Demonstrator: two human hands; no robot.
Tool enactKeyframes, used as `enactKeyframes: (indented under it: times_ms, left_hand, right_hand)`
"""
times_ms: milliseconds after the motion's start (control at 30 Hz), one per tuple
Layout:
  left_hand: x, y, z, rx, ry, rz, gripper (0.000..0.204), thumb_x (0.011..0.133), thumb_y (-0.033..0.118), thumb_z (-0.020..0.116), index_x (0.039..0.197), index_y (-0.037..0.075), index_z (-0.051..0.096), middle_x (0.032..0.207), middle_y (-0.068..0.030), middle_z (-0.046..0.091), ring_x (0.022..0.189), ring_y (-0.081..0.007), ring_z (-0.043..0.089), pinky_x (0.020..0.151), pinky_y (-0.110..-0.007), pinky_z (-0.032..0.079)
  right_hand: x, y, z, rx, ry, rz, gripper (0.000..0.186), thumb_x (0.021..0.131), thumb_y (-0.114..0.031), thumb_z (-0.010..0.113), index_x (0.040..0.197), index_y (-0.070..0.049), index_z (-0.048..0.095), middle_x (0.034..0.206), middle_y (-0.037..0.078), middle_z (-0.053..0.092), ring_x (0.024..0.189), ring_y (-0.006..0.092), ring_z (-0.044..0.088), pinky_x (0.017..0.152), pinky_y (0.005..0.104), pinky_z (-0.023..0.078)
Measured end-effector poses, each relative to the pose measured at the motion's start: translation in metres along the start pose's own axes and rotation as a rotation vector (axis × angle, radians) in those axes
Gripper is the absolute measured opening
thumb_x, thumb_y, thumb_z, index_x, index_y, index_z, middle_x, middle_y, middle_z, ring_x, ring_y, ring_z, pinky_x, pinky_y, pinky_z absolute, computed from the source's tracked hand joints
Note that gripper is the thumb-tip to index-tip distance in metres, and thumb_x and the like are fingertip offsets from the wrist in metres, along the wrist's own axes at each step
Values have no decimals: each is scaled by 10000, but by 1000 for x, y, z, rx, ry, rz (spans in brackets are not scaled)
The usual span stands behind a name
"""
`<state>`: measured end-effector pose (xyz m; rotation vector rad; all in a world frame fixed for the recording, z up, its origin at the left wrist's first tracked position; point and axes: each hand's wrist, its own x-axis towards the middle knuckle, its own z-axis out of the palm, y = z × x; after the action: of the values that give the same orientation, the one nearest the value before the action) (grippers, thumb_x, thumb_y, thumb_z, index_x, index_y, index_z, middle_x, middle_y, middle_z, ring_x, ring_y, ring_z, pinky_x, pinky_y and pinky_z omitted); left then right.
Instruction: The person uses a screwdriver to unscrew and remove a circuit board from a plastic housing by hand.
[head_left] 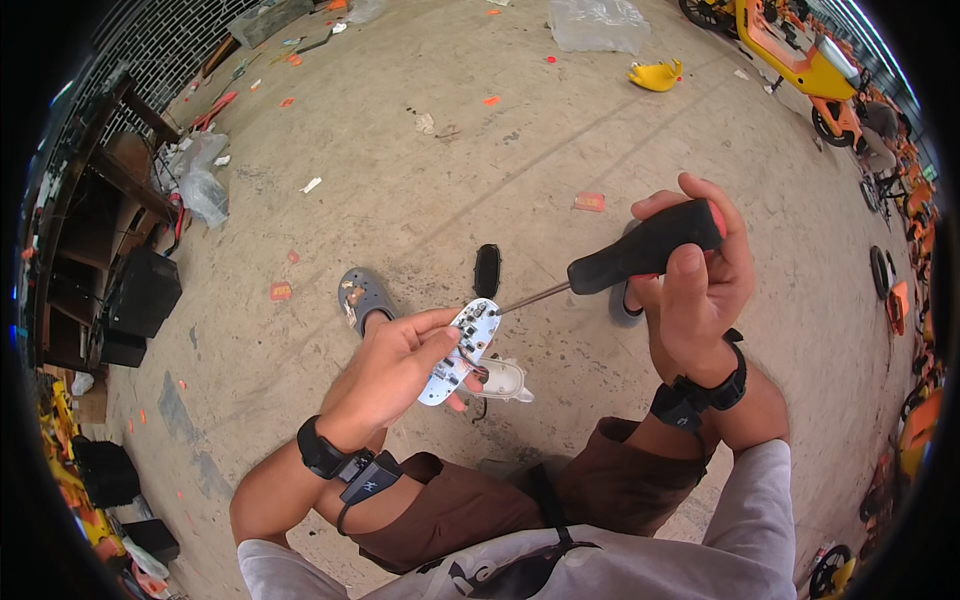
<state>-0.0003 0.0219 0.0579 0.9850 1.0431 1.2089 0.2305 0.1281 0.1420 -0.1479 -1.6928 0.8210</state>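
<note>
My left hand (400, 365) grips a small oval white circuit board (478, 328) with black components and wires on it, held out over my knees. My right hand (700, 290) holds a black screwdriver (630, 255) with a red end cap; its thin metal shaft reaches left to the upper end of the board, where the tip touches or nearly touches a component. Below the board, a white plastic housing (505, 380) shows, partly hidden by the board and my fingers. A black oval cover (487, 270) lies on the floor just beyond the board.
A concrete floor (430, 180) has scattered scraps, a yellow plastic part (655, 75) and a clear plastic bag (598, 22). Yellow scooters (780, 55) line the right, with a crouching person (876, 135) among them. Dark furniture (125, 180) and black boxes (135, 300) stand at the left.
</note>
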Motion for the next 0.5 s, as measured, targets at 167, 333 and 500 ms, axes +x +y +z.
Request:
enactKeyframes:
  times_ms: [167,333,500]
  left_hand:
    - [-1,1,1,3,7,-11,327,988,86,419,1266,-64,506,1059,-174,656,733,-246,701,531,-311,596]
    - [-1,0,0,6,7,-9,324,989,87,421,1261,-64,510,1058,-173,656,731,-246,700,530,-314,595]
    - [-1,0,0,12,7,0,321,990,91,425,1254,-66,515,1055,-173,656,731,-243,698,529,-317,594]
  right_hand:
    - [-1,1,-1,9,-16,-2,473,932,-152,609,1312,49,412,1059,196,631,853,130,606,763,264,521]
    - [0,0,0,10,-22,12,467,930,-145,609,1310,46,415,1064,192,630,869,135,611,771,270,526]
    - [1,-1,0,11,-29,32,463,929,-141,609,1307,45,419,1074,190,630,884,142,620,770,271,534]
